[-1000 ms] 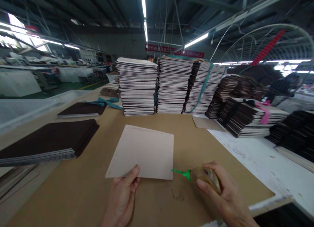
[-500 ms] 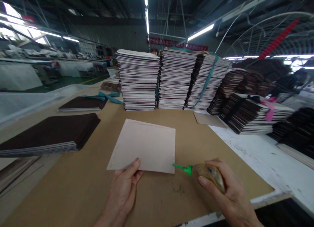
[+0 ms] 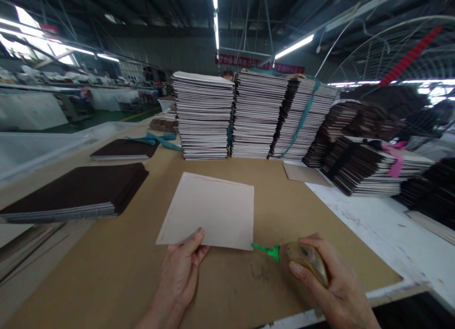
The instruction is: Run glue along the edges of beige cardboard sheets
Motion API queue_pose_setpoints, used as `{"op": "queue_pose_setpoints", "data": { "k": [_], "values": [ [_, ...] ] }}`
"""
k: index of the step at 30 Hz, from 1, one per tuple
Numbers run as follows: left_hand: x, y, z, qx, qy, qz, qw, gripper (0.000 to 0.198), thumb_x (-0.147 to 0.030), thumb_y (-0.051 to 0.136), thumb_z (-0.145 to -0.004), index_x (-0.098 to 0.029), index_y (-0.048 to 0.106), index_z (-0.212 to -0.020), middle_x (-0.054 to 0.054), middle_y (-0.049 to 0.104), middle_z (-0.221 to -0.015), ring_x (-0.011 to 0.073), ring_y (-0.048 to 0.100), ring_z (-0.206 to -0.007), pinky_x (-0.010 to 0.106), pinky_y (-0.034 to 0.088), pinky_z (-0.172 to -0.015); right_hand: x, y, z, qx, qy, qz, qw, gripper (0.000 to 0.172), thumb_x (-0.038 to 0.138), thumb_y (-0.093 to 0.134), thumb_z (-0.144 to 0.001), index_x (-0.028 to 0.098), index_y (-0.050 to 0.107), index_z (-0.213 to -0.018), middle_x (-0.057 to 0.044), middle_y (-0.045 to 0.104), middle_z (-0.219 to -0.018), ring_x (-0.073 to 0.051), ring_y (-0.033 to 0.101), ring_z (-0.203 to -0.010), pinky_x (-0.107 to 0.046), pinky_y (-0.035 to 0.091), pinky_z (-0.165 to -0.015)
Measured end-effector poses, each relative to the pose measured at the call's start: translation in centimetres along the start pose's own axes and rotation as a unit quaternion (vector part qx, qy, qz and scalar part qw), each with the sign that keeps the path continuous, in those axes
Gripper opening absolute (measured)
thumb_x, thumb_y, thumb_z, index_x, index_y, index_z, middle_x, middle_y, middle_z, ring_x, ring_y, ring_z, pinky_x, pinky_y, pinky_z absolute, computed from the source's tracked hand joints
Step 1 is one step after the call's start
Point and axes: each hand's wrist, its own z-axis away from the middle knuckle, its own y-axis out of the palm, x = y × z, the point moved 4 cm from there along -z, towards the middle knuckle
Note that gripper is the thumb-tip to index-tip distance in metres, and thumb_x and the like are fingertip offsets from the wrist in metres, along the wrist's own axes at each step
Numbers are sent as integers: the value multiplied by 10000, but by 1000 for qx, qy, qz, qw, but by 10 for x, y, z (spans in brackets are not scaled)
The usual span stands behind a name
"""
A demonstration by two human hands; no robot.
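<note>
Beige board [image 3: 211, 213] is pinched along its near edge by the left hand [image 3: 183, 269]; a green-nozzled bottle [image 3: 297, 256] is gripped by the right hand [image 3: 334, 281], tip near the board's corner.

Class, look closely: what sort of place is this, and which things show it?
Probably a factory workshop: tall stacks of flat, dark-and-white layered panels stand at the far side of a brown-covered worktable, and long white tube lights hang overhead.
</note>
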Motion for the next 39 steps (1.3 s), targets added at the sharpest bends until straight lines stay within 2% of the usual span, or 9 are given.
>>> {"op": "queue_pose_setpoints", "data": {
  "k": [6,13,18,24,28,33,39],
  "values": [
    [0,1,0,18,-6,-5,1000,405,-160,795,-653,-162,656,-1033,70,672,-1037,185,627,-880,276,558,-667,-2,-5,-13,-77,-15,31,996,267,449,582,-886,247,525,-1050,-14,583,-961,-175,599,-788,-268,484,-646],
    [-1,3,2,19,-5,-2,1000,487,-184,831,-608,-180,648,-1060,59,678,-1007,198,623,-916,288,554,-693,-4,1,-7,-24,-20,19,999,254,450,573,-894,245,531,-1038,-17,597,-952,-179,615,-809,-253,502,-645],
    [1,0,-1,14,-7,-1,1000,459,-181,817,-621,-178,654,-1050,56,683,-986,188,627,-866,291,557,-678,-3,-3,-7,-51,-17,27,998,274,461,579,-884,244,532,-1045,-23,596,-961,-187,610,-809,-267,503,-654],
    [-2,3,2,1,-2,4,1000,473,-150,806,-621,-182,649,-1067,67,680,-1012,196,628,-890,293,559,-681,-5,3,3,4,-5,18,1000,260,459,564,-889,244,532,-1032,-22,599,-961,-185,619,-808,-262,514,-649],
    [-4,4,4,-6,0,3,1000,411,-121,788,-636,-169,666,-1026,61,685,-980,182,633,-859,279,560,-665,-3,2,6,-11,28,-5,1000,270,462,554,-890,236,527,-1035,-35,593,-971,-200,608,-841,-284,507,-682],
    [-4,3,4,-12,-4,8,1000,342,-95,760,-657,-156,672,-983,58,681,-946,181,633,-853,281,565,-673,1,4,7,-3,25,-26,999,260,466,564,-881,240,550,-1006,-34,605,-944,-205,614,-812,-286,503,-654],
    [-4,2,2,-18,-5,-3,1000,242,-97,716,-721,-145,667,-953,67,662,-982,172,623,-854,267,563,-664,-1,2,10,-46,69,-50,995,287,480,605,-832,242,579,-990,-29,613,-962,-221,609,-850,-290,496,-691]
  ]
}}
